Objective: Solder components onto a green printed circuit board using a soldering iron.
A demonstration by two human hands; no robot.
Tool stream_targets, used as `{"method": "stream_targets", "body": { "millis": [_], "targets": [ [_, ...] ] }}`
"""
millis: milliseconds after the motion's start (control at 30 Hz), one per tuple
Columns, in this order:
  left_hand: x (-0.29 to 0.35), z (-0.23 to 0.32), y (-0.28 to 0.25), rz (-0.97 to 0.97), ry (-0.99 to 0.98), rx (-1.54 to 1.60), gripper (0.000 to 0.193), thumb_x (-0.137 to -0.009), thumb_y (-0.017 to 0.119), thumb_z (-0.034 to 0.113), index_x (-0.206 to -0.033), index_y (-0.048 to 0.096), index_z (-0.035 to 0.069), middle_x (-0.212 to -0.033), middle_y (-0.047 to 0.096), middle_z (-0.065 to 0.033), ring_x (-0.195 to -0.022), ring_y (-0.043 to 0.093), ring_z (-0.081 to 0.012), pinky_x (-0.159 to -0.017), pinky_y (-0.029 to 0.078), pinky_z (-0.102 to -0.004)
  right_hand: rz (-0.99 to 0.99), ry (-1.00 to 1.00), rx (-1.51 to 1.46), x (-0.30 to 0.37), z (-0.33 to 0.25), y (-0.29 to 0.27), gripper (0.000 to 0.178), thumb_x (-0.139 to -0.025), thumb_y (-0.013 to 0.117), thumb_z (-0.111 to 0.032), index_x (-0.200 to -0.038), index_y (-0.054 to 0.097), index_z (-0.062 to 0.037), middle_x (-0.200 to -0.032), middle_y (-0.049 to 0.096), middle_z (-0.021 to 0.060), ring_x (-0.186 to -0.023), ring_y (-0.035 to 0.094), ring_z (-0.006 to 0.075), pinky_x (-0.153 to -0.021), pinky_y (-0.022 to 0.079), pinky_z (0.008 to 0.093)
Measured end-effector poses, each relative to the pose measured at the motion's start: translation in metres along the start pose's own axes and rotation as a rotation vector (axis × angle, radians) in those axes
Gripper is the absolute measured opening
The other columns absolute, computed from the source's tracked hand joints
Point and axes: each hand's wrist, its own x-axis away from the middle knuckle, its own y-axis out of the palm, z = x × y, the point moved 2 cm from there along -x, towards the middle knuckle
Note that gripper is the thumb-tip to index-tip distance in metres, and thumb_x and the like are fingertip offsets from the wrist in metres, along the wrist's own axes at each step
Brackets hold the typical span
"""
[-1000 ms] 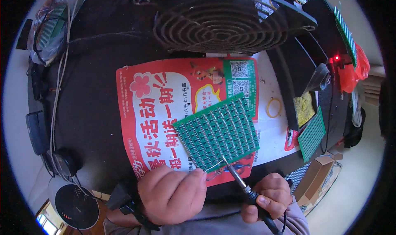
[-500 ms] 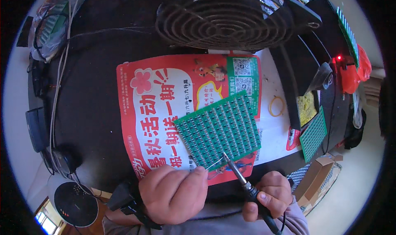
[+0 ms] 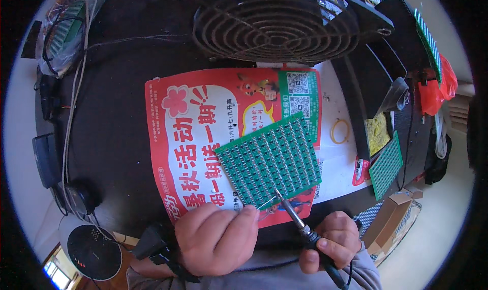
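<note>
A green circuit board panel [image 3: 269, 160] with rows of tiny parts lies tilted on a red and white printed sheet [image 3: 165, 132]. My right hand [image 3: 333, 244] is closed round the dark handle of a soldering iron [image 3: 292, 211]. The iron's tip meets the lower edge area of the panel. Between thumb and finger my left hand [image 3: 218, 239] pinches a thin silvery solder wire [image 3: 267, 203], whose far end reaches the iron's tip. Whether the tip touches the board or only the wire is too small to tell.
A black fan with a round wire guard [image 3: 277, 33] stands beyond the panel. Right of it are a dark holder with a yellow sponge [image 3: 377, 132], another green panel [image 3: 386, 165] and a cardboard box [image 3: 391, 219]. Cables [image 3: 76, 86] run down the left side.
My left hand has shifted very slightly, with the wire still at the iron's tip. The red light at the right no longer shows. The iron and panel stay in place.
</note>
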Motion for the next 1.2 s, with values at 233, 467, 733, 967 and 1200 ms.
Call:
{"method": "stream_targets", "body": {
  "millis": [233,467,733,967,1200],
  "targets": [
    [0.0033,0.001,0.0005,0.011,-0.022,-0.011,0.016,-0.071,0.067,0.004,-0.086,0.065,-0.002,-0.062,0.054,-0.0024,-0.051,0.052,-0.0153,-0.05,0.043,-0.0249,0.029,-0.02,-0.025,0.0021,0.0007,0.0009,0.025,-0.064,0.073,-0.014,-0.082,0.058,-0.0045,-0.063,0.048,0.001,-0.052,0.045,0.014,-0.041,0.038,0.0249],
    [0.0041,0.0018,0.0008,0.014,-0.008,-0.006,0.017,-0.071,0.067,0.005,-0.086,0.066,-0.002,-0.063,0.055,-0.0029,-0.053,0.052,-0.0161,-0.05,0.043,-0.0253,0.072,-0.024,-0.048,0.0043,0.0011,0.0004,0.024,-0.065,0.072,-0.013,-0.081,0.056,-0.0036,-0.061,0.048,0.0013,-0.05,0.044,0.014,-0.04,0.038,0.0252],
    [0.0022,0.0014,0.0002,0.009,-0.015,0.009,0.015,-0.071,0.066,0.007,-0.083,0.066,-0.001,-0.063,0.056,-0.0034,-0.054,0.054,-0.0165,-0.052,0.045,-0.0256,0.044,0.007,-0.056,0.0044,0.0008,-0.0014,0.027,-0.066,0.072,-0.013,-0.085,0.056,-0.0033,-0.065,0.049,0.0022,-0.052,0.045,0.0145,-0.04,0.037,0.0256],
    [-0.0006,0.0038,-0.0003,0.022,-0.071,0.033,0.014,-0.065,0.066,0.0,-0.078,0.061,0.001,-0.063,0.057,-0.0059,-0.05,0.055,-0.02,-0.048,0.045,-0.0302,-0.003,0.021,-0.047,0.0022,0.001,-0.0015,0.03,-0.067,0.072,-0.013,-0.089,0.055,-0.0021,-0.067,0.048,0.0026,-0.054,0.046,0.0152,-0.042,0.038,0.0263],
    [-0.0005,0.0071,0.0007,0.057,-0.104,0.006,0.013,-0.065,0.066,0.0,-0.077,0.061,0.003,-0.063,0.058,-0.0059,-0.05,0.056,-0.0208,-0.048,0.045,-0.0304,0.043,0.013,-0.061,0.0011,0.0017,-0.0012,0.023,-0.07,0.063,-0.012,-0.088,0.053,-0.0016,-0.064,0.046,0.0034,-0.052,0.046,0.0149,-0.041,0.035,0.0254]
  ]
}}
